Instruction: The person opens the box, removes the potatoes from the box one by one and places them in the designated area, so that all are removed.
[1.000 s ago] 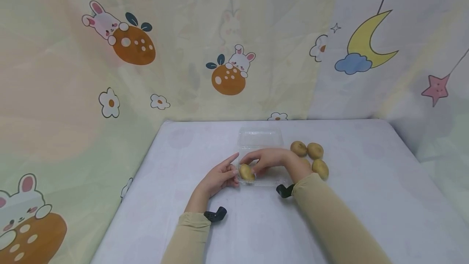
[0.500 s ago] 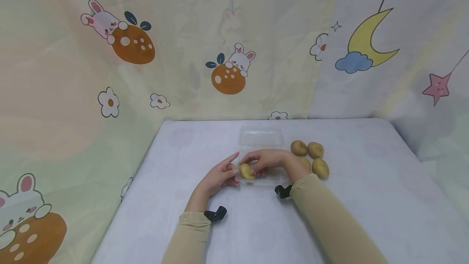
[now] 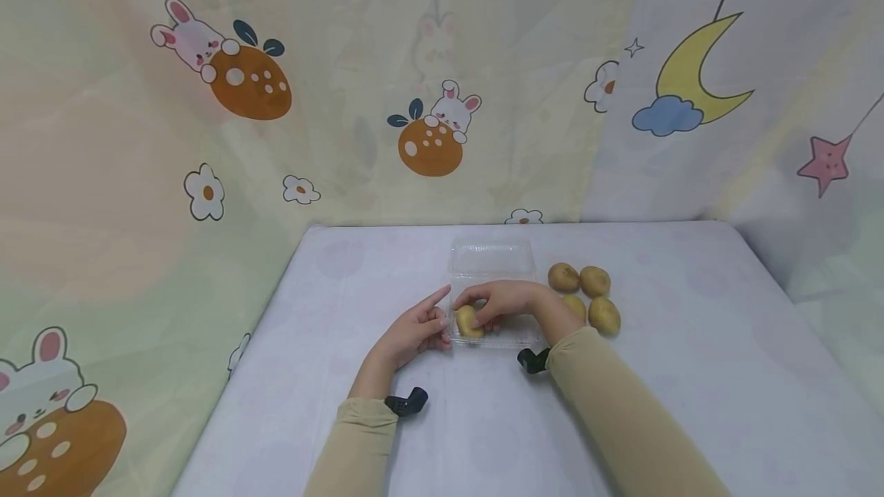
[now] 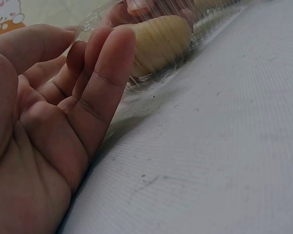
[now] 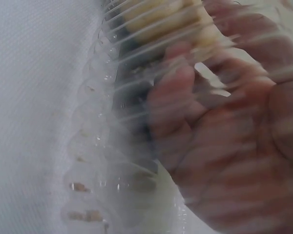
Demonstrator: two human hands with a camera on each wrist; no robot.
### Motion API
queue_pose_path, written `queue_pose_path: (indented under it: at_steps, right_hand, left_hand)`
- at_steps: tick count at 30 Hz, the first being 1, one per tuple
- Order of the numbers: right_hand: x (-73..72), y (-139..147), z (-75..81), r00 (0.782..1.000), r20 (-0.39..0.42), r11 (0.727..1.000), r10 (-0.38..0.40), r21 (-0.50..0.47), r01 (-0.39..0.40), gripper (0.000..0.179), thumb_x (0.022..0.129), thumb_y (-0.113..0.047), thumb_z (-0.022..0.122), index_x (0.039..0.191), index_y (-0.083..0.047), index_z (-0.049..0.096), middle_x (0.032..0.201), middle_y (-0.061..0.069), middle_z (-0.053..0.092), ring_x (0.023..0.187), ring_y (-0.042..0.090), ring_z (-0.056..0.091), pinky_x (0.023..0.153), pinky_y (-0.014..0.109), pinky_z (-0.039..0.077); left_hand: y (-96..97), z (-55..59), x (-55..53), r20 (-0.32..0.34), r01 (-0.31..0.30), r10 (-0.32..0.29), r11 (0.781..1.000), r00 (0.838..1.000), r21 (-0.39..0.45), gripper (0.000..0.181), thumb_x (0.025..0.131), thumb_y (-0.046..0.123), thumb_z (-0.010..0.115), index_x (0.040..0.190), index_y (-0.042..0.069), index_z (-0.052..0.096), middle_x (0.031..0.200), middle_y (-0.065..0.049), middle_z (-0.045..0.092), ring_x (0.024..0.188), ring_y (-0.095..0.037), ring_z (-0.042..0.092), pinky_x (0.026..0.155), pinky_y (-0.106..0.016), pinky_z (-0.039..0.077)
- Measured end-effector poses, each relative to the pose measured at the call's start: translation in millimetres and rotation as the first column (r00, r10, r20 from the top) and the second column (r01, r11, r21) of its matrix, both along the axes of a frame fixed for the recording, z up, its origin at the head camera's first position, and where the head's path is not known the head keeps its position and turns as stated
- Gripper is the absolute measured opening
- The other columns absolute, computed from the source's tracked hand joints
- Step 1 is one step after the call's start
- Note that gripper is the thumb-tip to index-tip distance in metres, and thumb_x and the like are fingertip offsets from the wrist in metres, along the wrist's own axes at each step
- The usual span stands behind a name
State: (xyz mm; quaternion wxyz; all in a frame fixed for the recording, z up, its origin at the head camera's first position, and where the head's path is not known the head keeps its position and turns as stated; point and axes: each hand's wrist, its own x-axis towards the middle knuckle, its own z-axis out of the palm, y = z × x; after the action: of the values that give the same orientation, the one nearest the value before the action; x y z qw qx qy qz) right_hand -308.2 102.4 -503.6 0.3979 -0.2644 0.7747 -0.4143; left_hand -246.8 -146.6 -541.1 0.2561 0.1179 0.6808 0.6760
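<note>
In the head view, a clear plastic clamshell box [image 3: 497, 340] lies on the table with its lid swung back. Inside its left end sits a small yellow potato [image 3: 468, 322]. My right hand [image 3: 507, 297] reaches in from above and grips that potato between thumb and fingers. At the box's left side, my left hand [image 3: 412, 336] pinches the rim with its thumb and curled fingers, the index finger stretched along the edge. The left wrist view shows the potato [image 4: 161, 41] through the ribbed wall. The right wrist view shows the right palm [image 5: 219, 146] behind the ribbed wall.
Several more potatoes [image 3: 605, 317] lie on the table right of the box, one partly behind the right wrist. The raised lid [image 3: 492, 258] leans open toward the back. A white cloth covers the table [image 3: 470, 436], and a printed curtain [image 3: 345, 98] hangs behind it.
Within the right hand's fingers, the potato has turned and shifted slightly to the right inside the box. The left hand has stayed at the box's left edge.
</note>
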Motion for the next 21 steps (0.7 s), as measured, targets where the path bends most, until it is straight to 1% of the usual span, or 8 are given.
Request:
queue_pose_path:
  at_steps: [8,15,21]
  right_hand:
    - [-0.3,0.3,-0.6,1.000,-0.020,1.000,0.011,0.020,-0.010,0.036,0.087,-0.029,0.075,0.122,-0.031,0.066,0.098,0.003,0.065,0.074,0.017,0.059,0.065,0.028,0.054]
    - [-0.6,0.5,-0.8,1.000,-0.015,1.000,0.021,0.019,-0.021,0.037,0.086,-0.030,0.075,0.122,-0.033,0.064,0.102,0.003,0.063,0.075,0.017,0.059,0.066,0.028,0.054]
    - [0.6,0.5,1.1,0.999,-0.011,0.999,0.032,0.011,-0.032,0.039,0.087,-0.028,0.075,0.124,-0.030,0.063,0.103,0.003,0.061,0.076,0.016,0.058,0.068,0.028,0.054]
  left_hand:
    - [0.8,1.9,0.5,-0.008,0.006,-0.006,1.000,1.000,0.001,0.066,0.100,0.013,0.057,0.156,0.030,0.028,0.090,-0.002,0.056,0.079,-0.017,0.067,0.080,-0.039,0.061]
    - [0.6,2.3,0.0,-0.009,0.005,-0.005,1.000,1.000,-0.011,0.066,0.100,0.014,0.058,0.156,0.030,0.028,0.091,-0.004,0.057,0.080,-0.018,0.068,0.081,-0.039,0.061]
    - [0.5,1.1,-0.7,-0.009,0.000,0.000,1.000,1.000,-0.020,0.066,0.099,0.014,0.059,0.156,0.031,0.029,0.092,-0.004,0.057,0.081,-0.019,0.068,0.081,-0.039,0.061]
